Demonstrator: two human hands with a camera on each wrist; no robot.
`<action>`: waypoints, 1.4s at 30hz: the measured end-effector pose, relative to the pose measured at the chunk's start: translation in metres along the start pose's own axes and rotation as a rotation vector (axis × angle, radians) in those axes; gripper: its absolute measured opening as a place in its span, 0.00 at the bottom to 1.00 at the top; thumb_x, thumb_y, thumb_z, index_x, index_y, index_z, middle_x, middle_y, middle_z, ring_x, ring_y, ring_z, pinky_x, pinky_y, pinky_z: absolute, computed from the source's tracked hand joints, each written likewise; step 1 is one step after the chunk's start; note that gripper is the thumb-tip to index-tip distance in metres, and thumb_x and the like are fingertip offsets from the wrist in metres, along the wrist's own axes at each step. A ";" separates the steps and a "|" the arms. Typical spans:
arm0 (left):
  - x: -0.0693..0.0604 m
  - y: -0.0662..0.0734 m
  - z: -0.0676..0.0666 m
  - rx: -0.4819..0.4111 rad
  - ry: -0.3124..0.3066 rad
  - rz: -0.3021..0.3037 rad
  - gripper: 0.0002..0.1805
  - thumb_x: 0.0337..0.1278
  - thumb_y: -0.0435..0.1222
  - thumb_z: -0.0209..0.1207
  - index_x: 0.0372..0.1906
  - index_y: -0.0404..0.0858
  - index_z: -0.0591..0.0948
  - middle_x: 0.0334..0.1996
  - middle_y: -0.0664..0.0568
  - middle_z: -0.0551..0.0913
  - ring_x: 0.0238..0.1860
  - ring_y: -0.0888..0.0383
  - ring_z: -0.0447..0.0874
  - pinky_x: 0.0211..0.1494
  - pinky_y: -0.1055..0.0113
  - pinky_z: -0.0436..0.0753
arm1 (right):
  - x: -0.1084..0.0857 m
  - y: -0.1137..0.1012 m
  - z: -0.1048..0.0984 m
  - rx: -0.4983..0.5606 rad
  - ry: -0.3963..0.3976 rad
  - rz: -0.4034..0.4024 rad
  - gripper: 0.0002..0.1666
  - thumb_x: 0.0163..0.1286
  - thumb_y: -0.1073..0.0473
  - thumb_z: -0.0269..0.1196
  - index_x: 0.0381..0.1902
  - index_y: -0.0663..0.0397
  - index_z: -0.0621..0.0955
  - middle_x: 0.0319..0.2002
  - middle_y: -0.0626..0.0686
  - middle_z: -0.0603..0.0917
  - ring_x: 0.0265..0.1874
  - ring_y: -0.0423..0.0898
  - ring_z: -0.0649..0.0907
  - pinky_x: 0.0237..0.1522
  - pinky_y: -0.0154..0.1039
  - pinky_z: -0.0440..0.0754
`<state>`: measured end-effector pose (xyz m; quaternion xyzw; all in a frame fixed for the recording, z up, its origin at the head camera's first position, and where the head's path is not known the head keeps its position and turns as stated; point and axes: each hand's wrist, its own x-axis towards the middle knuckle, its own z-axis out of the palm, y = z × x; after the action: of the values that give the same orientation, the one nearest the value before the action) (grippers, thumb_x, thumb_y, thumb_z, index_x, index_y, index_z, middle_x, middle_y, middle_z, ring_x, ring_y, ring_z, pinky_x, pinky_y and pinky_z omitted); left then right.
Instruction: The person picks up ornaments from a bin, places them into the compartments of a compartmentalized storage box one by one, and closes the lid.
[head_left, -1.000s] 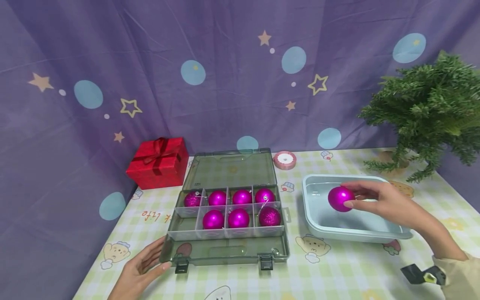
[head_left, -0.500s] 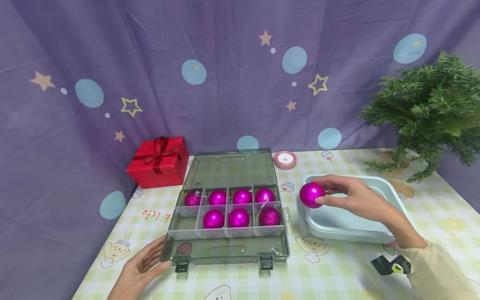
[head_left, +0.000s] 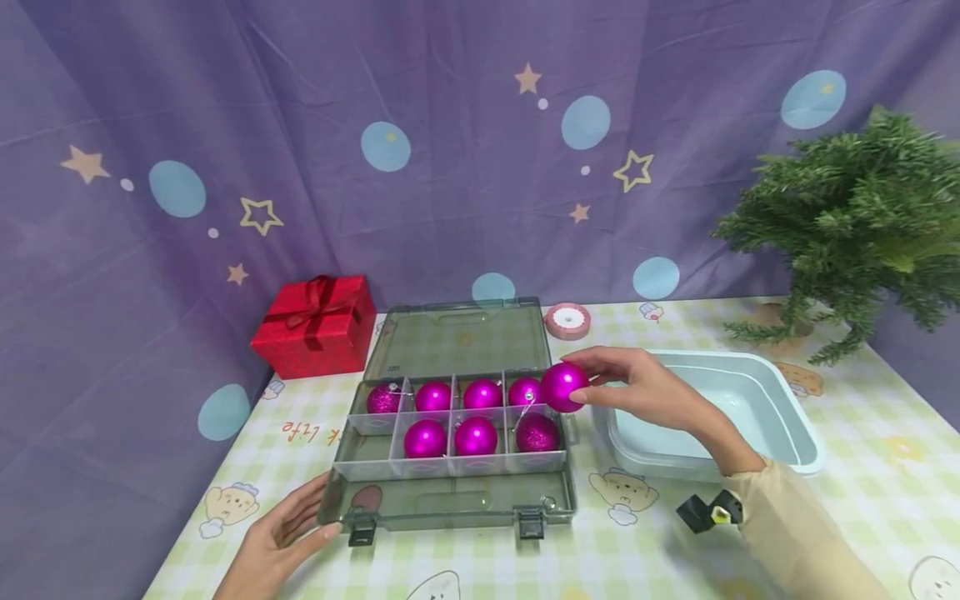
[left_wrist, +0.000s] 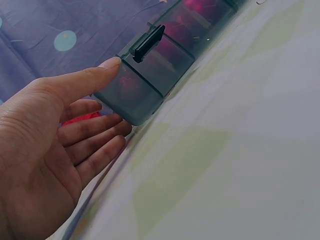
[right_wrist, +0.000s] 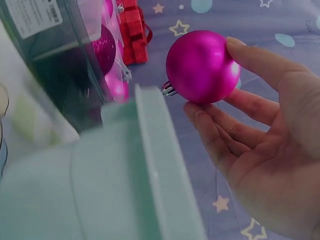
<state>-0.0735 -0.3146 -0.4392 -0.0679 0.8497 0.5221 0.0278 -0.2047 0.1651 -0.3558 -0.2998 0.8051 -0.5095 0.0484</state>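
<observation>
Between thumb and fingertips, my right hand (head_left: 648, 392) pinches a shiny magenta bauble (head_left: 565, 387), also seen as a bauble (right_wrist: 202, 66) with a silver cap in the right wrist view. It hovers by the right edge of a clear grey divided box (head_left: 450, 500), whose lid lies open at the back. Several magenta baubles (head_left: 476, 437), some glittery, sit in its compartments; the front left compartment holds none. My left hand (head_left: 281, 542) touches the box's front left corner with its thumb and relaxed fingers, as the left wrist view shows at the box corner (left_wrist: 135, 110).
A pale blue basin (head_left: 806, 454) stands right of the box, under my right forearm. Behind are a pink ribbon roll (head_left: 567, 322) and a red gift box (head_left: 318, 329). A small artificial fir tree (head_left: 862, 225) stands at the back right. A purple curtain (head_left: 450, 208) hangs behind.
My right hand has carried the magenta bauble leftward from over the basin to the divided box's right edge. The left hand has stayed at the box's corner.
</observation>
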 end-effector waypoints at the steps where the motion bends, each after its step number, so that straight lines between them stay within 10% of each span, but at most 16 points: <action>1: 0.000 0.000 0.000 0.002 0.000 -0.001 0.39 0.65 0.42 0.71 0.76 0.35 0.69 0.69 0.38 0.75 0.56 0.78 0.75 0.60 0.78 0.78 | 0.003 0.000 0.003 0.008 -0.004 -0.002 0.26 0.68 0.61 0.73 0.63 0.58 0.83 0.53 0.52 0.87 0.50 0.48 0.86 0.54 0.44 0.86; 42: 0.001 -0.002 0.001 0.018 0.001 0.003 0.39 0.65 0.43 0.70 0.77 0.36 0.69 0.69 0.38 0.75 0.55 0.77 0.76 0.58 0.77 0.79 | 0.076 -0.017 0.067 0.140 -0.155 -0.084 0.26 0.70 0.62 0.72 0.63 0.64 0.81 0.52 0.55 0.88 0.50 0.48 0.87 0.51 0.42 0.88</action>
<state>-0.0743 -0.3144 -0.4411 -0.0668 0.8546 0.5143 0.0271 -0.2334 0.0668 -0.3563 -0.3679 0.7480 -0.5413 0.1101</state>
